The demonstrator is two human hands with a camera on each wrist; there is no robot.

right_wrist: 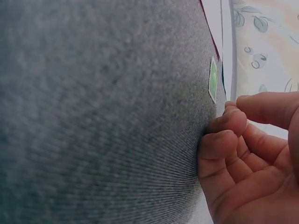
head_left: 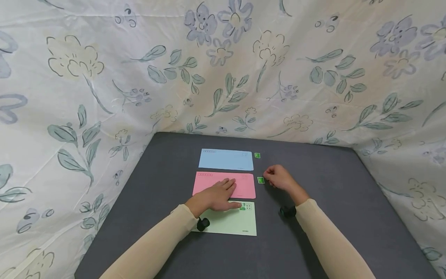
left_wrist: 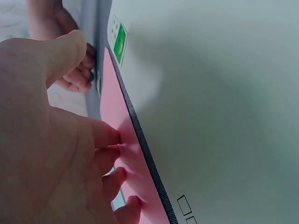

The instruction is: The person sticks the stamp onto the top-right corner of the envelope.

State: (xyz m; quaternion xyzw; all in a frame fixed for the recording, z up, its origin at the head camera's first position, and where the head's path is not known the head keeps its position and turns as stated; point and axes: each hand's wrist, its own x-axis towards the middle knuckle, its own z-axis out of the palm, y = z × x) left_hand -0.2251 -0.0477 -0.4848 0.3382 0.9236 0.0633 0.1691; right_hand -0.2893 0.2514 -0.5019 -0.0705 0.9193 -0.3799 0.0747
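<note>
My left hand [head_left: 217, 195] lies palm down, its fingers pressed on the pink envelope [head_left: 244, 186]. Its thumb extends over the green envelope [head_left: 240, 223], near a printed green stamp in that envelope's corner. My right hand [head_left: 278, 178] is held low over the dark table, its fingers loosely bent and the thumb close to the index finger. Nothing shows between them. Just left of its fingertips lies a small green stamp [head_left: 260, 180], beside the pink envelope; the right wrist view shows this stamp [right_wrist: 213, 80] flat on the cloth, apart from the fingers.
At the back of the row lies a blue envelope [head_left: 226, 159], with another green stamp [head_left: 257, 155] beside its right edge. The grey tabletop [head_left: 313, 166] extends around the envelopes. Flowered cloth [head_left: 223, 97] hangs behind the table and along its sides.
</note>
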